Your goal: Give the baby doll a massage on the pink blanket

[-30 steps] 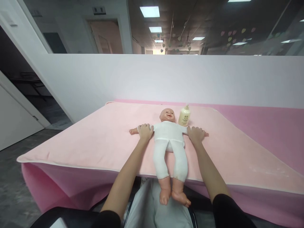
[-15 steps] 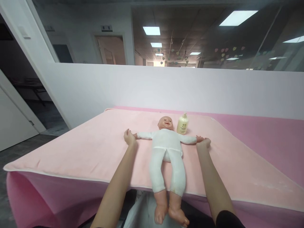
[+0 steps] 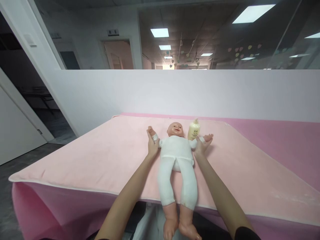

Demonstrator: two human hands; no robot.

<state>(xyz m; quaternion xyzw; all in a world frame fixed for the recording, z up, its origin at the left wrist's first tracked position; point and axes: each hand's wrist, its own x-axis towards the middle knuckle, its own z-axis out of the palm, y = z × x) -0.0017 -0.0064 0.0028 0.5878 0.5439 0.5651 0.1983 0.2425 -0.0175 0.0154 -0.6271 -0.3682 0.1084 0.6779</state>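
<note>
A baby doll [image 3: 176, 146] with a white cloth body lies on its back on a pink blanket [image 3: 100, 160], its feet hanging over the near edge. My left hand [image 3: 152, 146] is closed around the doll's arm on the left, which bends upward with the doll's hand above my fingers. On the other side, my right hand [image 3: 200, 146] grips the doll's other arm near the forearm; that doll hand points out to the right. Just behind my right hand stands a pale yellow pump bottle [image 3: 193, 129], beside the doll's head, its lower part partly covered.
A white wall [image 3: 160, 93] with a window above it rises behind the table. Pink padding [image 3: 275, 140] shows past the blanket on the right. At the far left are a white door [image 3: 20, 126] and a dark doorway.
Both my hands have moved inward from the doll's hands to its arms. The doll's arms, stretched straight out before, are now bent and raised closer to its body.
</note>
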